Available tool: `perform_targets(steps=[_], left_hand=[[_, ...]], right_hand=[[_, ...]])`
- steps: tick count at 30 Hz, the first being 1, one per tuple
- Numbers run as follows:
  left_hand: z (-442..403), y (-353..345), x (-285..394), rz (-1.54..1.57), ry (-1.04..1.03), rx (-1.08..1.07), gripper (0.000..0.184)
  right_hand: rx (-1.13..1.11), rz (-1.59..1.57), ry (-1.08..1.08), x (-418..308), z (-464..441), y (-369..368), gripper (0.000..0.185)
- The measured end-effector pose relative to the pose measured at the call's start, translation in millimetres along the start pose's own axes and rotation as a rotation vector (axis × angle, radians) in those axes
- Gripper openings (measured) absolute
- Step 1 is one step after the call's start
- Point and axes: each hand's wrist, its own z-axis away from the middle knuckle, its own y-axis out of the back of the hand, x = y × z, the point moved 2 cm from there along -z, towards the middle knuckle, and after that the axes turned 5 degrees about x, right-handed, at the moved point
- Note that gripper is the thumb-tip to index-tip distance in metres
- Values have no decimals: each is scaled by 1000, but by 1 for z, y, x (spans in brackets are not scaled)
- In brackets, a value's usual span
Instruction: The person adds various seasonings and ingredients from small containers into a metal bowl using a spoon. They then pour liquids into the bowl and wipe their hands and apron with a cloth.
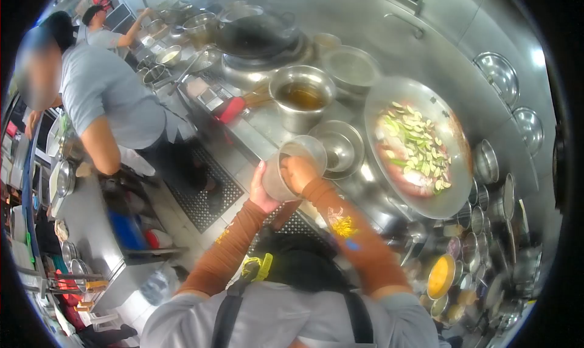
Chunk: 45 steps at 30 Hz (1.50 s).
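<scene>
A translucent plastic tub (307, 147) is held in front of my body, its mouth turned up toward me. My left hand (263, 190) is closed around its left side. My right hand (298, 173) reaches down into the tub, and its fingertips are hidden there. To the right sits a large wok (380, 159) with sliced green and pale vegetables (413, 147) lying over reddish contents. Just beyond the tub are a steel bowl (353, 132) and a steel pot (302, 118) of brown liquid.
A red-handled tool (231, 110) lies on the steel counter. A dark wok (258, 35) stands further back. Several seasoning bowls, one with orange contents (439, 276), are at the lower right. Two co-workers (115, 93) stand at the left, by perforated floor mats (198, 193).
</scene>
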Motion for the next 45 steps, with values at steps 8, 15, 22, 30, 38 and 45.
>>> perform_targets(steps=[8,15,22,30,38,45], left_hand=[[-24,10,10,-63,-43,-3,72],[-33,13,22,-24,38,-8,73],[-23,15,34,31,3,-6,74],[-18,36,36,68,40,-5,72],[-28,24,34,57,47,22,69],[-25,21,32,8,49,21,71]], right_hand=[[64,-395,-166,33,-19,-23,15],[117,-910,-619,63,-29,18,14],[244,-98,-543,183,-31,5,19],[227,111,-588,226,-22,-13,26],[60,-85,-222,71,-35,-1,28],[166,137,-87,57,-31,8,29]])
